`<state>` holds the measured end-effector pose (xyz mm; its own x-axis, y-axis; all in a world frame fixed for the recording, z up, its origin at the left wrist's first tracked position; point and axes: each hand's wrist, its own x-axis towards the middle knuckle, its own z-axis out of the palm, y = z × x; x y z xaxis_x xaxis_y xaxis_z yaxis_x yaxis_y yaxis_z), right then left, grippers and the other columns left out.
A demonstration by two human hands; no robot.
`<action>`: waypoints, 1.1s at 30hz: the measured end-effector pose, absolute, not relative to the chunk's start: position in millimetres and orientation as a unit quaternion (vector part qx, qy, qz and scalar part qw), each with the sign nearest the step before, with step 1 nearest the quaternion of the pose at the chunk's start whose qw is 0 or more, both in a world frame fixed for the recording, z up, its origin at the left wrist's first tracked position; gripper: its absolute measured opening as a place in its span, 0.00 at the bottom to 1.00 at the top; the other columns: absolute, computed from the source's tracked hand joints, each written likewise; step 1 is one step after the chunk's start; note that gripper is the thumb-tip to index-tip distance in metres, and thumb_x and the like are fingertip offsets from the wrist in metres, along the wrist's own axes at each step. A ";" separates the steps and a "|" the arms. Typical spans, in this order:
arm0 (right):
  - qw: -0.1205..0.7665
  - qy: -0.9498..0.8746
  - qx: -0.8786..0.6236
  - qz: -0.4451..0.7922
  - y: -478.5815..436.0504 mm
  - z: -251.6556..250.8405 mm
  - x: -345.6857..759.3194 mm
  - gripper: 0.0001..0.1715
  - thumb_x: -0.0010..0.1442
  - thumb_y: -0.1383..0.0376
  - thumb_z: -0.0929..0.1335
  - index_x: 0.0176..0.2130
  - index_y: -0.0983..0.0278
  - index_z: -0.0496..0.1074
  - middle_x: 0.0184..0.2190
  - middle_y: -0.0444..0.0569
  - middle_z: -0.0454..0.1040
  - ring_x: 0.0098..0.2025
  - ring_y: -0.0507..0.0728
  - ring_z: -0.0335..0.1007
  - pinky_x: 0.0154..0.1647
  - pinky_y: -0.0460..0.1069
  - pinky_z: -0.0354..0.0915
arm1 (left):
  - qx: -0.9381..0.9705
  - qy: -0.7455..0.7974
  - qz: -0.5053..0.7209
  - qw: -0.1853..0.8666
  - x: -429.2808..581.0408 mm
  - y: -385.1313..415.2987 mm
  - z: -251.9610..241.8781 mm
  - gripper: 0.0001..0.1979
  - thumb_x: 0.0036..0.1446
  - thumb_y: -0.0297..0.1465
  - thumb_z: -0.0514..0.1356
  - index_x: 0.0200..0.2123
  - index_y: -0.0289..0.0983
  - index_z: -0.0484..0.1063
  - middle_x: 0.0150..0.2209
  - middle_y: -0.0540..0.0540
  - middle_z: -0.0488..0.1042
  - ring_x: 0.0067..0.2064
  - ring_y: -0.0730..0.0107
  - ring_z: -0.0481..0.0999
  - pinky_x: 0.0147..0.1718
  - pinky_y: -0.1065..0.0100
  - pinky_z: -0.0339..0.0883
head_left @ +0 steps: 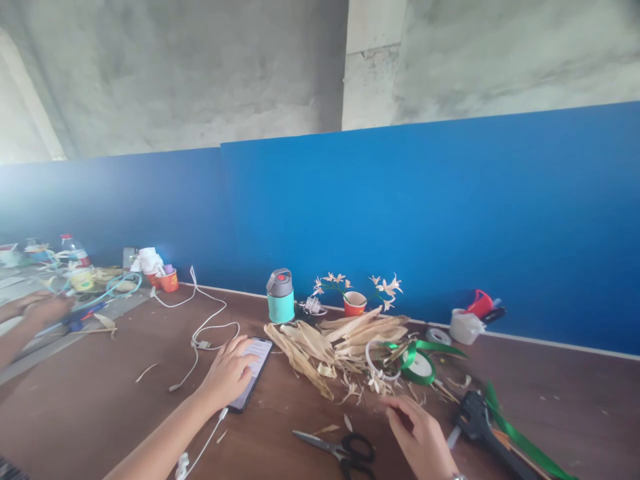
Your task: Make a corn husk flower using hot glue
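My left hand point(227, 373) lies over a black-edged smartphone point(259, 360) with a lit white screen. Its fingers are stretched out on the screen, and a white cable point(213, 430) runs from the phone's lower end. To the right, my right hand point(419, 430) is low over the table with thumb and index loosely bent and slightly apart; I see nothing between them. Just beyond its fingertips are a small pale flower point(376, 382) and a heap of dried corn husks point(335, 347). Black-handled scissors point(345, 450) lie between my hands, and a glue gun point(480, 420) is right of my right hand.
A teal flask point(281, 298), an orange paper cup point(355, 305) with husk flowers and a white pot point(465, 327) stand along the blue partition point(425, 213). Green ribbon spool point(419, 367) rests on the husks. At far left a co-worker's hands point(45, 310) are among clutter.
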<state>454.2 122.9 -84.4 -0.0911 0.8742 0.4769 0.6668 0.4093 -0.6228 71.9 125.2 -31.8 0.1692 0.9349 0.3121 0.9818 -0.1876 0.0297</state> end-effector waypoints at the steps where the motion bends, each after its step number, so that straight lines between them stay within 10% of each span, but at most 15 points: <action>1: 0.418 -0.728 -0.529 0.125 123.0 -84.2 454.1 0.14 0.54 0.61 0.62 0.31 0.61 0.75 0.31 0.50 0.78 0.35 0.57 0.75 0.36 0.47 0.71 | -0.758 -0.631 -0.139 0.089 71.9 124.4 -30.8 0.21 0.49 0.22 0.50 0.42 0.45 0.74 0.53 0.47 0.68 0.58 0.55 0.59 0.55 0.51 0.55; 33: 0.412 -0.716 -0.539 0.167 120.6 -79.9 450.8 0.14 0.55 0.61 0.61 0.33 0.62 0.75 0.32 0.50 0.77 0.35 0.57 0.73 0.36 0.49 0.69 | -0.769 -0.593 -0.234 0.041 115.5 102.7 -12.5 0.22 0.50 0.22 0.48 0.46 0.41 0.72 0.51 0.44 0.69 0.55 0.57 0.62 0.54 0.55 0.58</action>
